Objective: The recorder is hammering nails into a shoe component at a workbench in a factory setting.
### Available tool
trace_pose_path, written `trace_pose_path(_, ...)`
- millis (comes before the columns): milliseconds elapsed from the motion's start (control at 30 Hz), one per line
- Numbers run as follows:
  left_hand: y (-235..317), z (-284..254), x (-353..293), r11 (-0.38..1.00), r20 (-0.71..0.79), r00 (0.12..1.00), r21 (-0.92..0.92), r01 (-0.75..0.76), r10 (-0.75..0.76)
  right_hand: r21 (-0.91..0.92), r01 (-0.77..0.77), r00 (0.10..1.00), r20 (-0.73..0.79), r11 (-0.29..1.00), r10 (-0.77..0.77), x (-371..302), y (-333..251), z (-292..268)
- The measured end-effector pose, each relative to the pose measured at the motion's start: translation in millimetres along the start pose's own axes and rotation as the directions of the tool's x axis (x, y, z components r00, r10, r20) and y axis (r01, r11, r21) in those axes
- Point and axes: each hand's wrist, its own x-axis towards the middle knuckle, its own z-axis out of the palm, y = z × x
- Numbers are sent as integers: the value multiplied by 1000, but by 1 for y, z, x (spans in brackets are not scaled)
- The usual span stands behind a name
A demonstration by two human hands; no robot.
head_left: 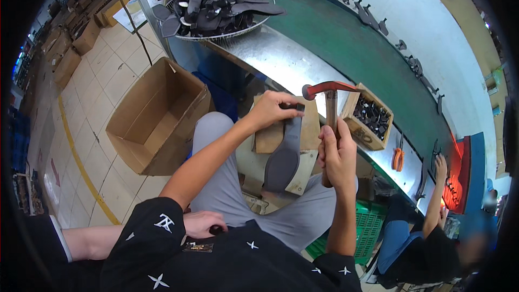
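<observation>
My right hand (336, 151) grips the wooden handle of a hammer (328, 93), whose red head is raised above a wooden block (310, 130). A dark grey insole-shaped piece (284, 157) lies along that block. My left hand (270, 109) pinches the top end of the grey piece against the block, fingers closed on a small dark part. Both forearms reach out over my grey-trousered lap.
A small wooden box (369, 117) of dark metal parts sits right of the hammer on the steel bench edge (281, 62). An open cardboard box (157, 119) stands on the floor at left. A wire basket (221, 5) holds dark pieces. Another person's hand (201, 223) rests near my lap; a co-worker (432, 221) sits at right.
</observation>
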Motion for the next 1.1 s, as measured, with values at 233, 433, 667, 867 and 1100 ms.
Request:
trace_pose_path(233, 6, 3, 0, 990, 32, 994, -91, 107, -104, -334, 266, 960, 4, 904, -280, -11, -4, 5)
trace_pose_path(433, -2, 2, -4, 982, 24, 993, -154, 114, -112, -344, 235, 966, -18, 909, -257, -14, -27, 6)
trace_pose_path(667, 7, 0, -2, 976, 71, 981, -112, 185, -178, -406, 280, 957, 44, 870, -287, -12, -8, 8)
trace_pose_path(867, 6, 0, -2, 971, 73, 987, -183, 155, -143, -377, 263, 959, 6, 888, -282, -17, 1, 14)
trace_pose_path(1100, -5, -6, -9, 981, 83, 995, 194, 31, -47, -399, 290, 944, -32, 870, -329, -28, -50, 4)
